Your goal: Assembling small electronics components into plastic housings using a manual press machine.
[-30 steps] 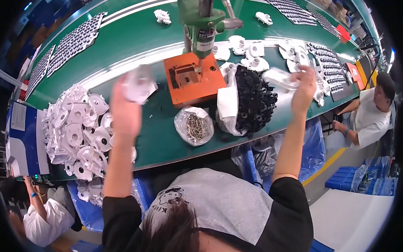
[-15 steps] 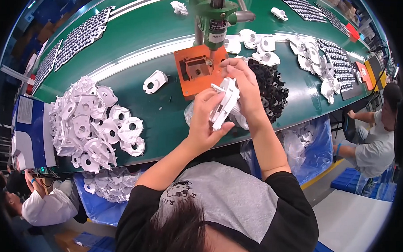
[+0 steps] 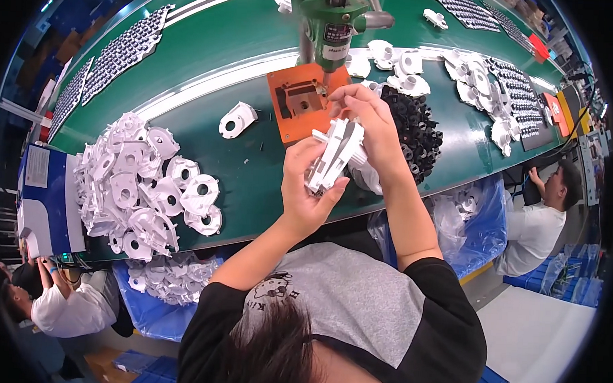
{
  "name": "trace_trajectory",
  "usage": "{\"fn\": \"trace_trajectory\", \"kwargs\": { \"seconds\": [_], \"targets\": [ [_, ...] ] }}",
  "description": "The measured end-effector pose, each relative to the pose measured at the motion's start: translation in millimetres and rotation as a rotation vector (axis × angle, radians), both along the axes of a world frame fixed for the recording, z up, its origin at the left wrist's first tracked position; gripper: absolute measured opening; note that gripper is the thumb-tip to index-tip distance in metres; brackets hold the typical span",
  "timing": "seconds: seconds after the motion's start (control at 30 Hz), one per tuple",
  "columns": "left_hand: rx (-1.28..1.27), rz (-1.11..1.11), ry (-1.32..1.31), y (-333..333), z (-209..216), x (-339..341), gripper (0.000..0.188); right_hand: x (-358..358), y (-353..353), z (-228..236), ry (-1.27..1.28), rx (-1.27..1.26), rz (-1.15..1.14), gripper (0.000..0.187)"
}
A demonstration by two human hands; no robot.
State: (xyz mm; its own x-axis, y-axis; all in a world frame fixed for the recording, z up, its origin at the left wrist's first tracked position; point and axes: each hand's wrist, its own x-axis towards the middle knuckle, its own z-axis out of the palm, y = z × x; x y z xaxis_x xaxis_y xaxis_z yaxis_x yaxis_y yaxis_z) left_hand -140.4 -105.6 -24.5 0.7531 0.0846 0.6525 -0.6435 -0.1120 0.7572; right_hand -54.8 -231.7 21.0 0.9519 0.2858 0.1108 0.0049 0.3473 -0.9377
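In front of the press, a white plastic housing (image 3: 332, 158) is held tilted between my two hands. My left hand (image 3: 301, 191) grips it from the left and below, thumb along its near end. Around its upper right side, my right hand (image 3: 371, 123) is closed, with the fingertips bent near the top; whether they pinch a small piece is hidden. Just beyond is the orange fixture (image 3: 280, 96) with its recessed metal seat, under the green press (image 3: 324, 23). A pile of small black plastic parts (image 3: 409, 138) lies right of my right hand.
White housings (image 3: 128, 178) are heaped on the left of the green table, with a single one (image 3: 238, 120) nearer the fixture. More white parts (image 3: 398, 66) lie behind the black pile. Lined blue bins (image 3: 150, 314) stand below the edge. Co-workers (image 3: 542, 220) sit at both sides.
The white housing has turned in my hands and now shows more of its edge and slotted side. My right fingers have shifted slightly. The right co-worker has leaned toward the table.
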Motion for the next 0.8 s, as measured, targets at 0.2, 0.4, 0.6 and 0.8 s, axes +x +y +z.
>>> {"fn": "trace_trajectory", "kwargs": {
  "seconds": [0.2, 0.4, 0.6, 0.8],
  "targets": [
    [0.131, 0.05, -0.053, -1.1, -0.9, 3.7, 0.047, -2.9, 5.9, -9.6, -0.031, -0.039, -0.007, 0.023],
    [0.158, 0.128, 0.025, 18.2, 6.1, 6.1, 0.031, -14.3, 1.4, -17.9, -0.212, -0.326, 0.075, 0.053],
    [-0.076, 0.049, 0.627, 54.4, 26.5, 48.1, 0.023, -8.8, -61.1, -20.6, -0.225, -0.533, -0.157, 0.019],
    [0.129, 0.172, 0.521, 54.2, 3.3, 114.1, 0.039, 7.0, -191.1, -66.0, -0.184, -1.342, -0.645, 0.031]
  ]
}}
